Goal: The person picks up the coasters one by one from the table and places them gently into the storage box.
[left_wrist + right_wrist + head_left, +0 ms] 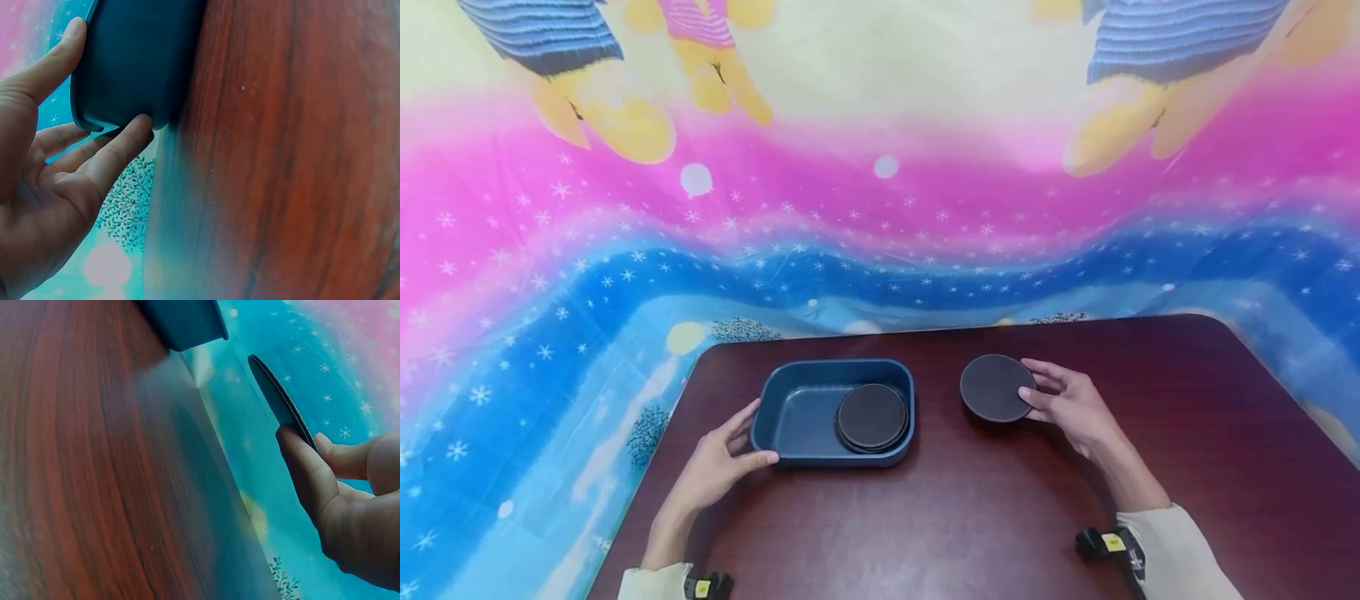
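Observation:
A dark blue rectangular tub [801, 458] with rounded corners stands on the table. Its left end lies between the thumb and fingers of my left hand [718, 462], which steadies it; the left wrist view shows the thumb on one side and the fingertips [142, 124] at the other. Inside the tub, at the right end, lies a small stack of round black coasters [872, 415]. To the right of the tub, my right hand [1071, 408] pinches another black coaster [995, 387] by its right edge. That coaster is held above the table in the right wrist view, thin and edge-on.
The dark red-brown wooden table [970, 517] has rounded far corners. Behind it and along its left side hangs a colourful cloth [880, 208] with snowflakes and cartoon figures. A black strap device [1108, 546] sits on the right wrist, another [707, 586] on the left.

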Demonstrator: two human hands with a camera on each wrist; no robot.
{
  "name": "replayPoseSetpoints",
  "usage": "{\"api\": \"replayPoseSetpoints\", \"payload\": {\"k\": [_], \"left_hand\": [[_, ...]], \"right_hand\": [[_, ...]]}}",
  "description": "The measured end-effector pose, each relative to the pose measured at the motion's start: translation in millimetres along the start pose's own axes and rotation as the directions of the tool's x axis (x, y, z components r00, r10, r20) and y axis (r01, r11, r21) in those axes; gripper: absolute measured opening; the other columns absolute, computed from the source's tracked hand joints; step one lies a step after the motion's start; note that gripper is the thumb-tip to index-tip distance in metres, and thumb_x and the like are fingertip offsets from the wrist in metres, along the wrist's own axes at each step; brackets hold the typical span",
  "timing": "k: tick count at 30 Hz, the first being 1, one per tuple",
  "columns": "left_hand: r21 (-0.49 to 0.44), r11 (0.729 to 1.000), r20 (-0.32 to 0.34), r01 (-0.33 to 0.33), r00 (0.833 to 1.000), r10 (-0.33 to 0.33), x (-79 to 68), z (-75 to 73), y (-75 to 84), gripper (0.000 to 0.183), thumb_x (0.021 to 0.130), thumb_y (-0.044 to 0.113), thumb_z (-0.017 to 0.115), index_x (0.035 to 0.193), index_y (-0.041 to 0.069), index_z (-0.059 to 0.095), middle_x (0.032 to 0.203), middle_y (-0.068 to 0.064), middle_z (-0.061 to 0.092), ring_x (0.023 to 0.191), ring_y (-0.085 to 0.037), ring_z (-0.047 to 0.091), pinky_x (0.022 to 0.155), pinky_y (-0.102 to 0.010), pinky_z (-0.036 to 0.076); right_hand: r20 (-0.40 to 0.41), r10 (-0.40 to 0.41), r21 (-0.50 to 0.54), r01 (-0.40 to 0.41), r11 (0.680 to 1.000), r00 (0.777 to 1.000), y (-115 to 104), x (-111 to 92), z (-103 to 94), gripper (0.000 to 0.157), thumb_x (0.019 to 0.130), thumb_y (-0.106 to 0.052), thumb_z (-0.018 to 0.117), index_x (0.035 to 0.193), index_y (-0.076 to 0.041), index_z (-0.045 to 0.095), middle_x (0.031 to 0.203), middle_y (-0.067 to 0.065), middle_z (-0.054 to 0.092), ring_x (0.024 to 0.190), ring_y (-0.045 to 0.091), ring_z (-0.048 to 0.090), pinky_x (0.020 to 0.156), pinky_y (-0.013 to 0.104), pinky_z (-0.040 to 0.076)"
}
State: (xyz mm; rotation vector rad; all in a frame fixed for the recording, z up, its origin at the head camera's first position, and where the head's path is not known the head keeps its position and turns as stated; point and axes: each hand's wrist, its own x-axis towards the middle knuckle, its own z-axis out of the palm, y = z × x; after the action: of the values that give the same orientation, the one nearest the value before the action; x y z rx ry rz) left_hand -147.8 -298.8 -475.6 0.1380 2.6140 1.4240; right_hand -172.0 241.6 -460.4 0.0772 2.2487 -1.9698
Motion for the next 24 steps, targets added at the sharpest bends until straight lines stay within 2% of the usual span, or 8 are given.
{"api": "replayPoseSetpoints", "payload": {"k": [12, 24], "left_hand": [[0.011, 1.0, 0.004, -0.001, 1.0, 0.001, 1.0, -0.8, 2.2, 0.096, 0.093, 0.029, 0.087, 0.171, 0.02, 0.031, 0.167, -0.022, 0.045, 0.149, -0.043, 0.052, 0.101, -0.041, 0.063], [0.01, 1.0, 0.01, -0.002, 1.0, 0.001, -1.2, 0.0, 2.7, 0.097, 0.093, 0.031, 0.087, 0.171, 0.02, 0.031, 0.168, -0.023, 0.045, 0.149, -0.044, 0.052, 0.101, -0.042, 0.063]], "right_hand": [[0.009, 0.004, 0.034, -0.004, 0.999, 1.0, -4.7, -11.0, 2.1, 0.069, 0.106, -0.01, 0.068, 0.168, -0.004, 0.035, 0.159, 0.035, 0.046, 0.098, 0.005, 0.076, 0.086, 0.025, 0.065], [0.024, 0.005, 0.052, -0.006, 0.999, 1.0, -11.5, -17.8, 14.3, 0.068, 0.106, -0.008, 0.067, 0.167, -0.002, 0.036, 0.159, 0.036, 0.047, 0.098, 0.006, 0.077, 0.087, 0.026, 0.065]]}}
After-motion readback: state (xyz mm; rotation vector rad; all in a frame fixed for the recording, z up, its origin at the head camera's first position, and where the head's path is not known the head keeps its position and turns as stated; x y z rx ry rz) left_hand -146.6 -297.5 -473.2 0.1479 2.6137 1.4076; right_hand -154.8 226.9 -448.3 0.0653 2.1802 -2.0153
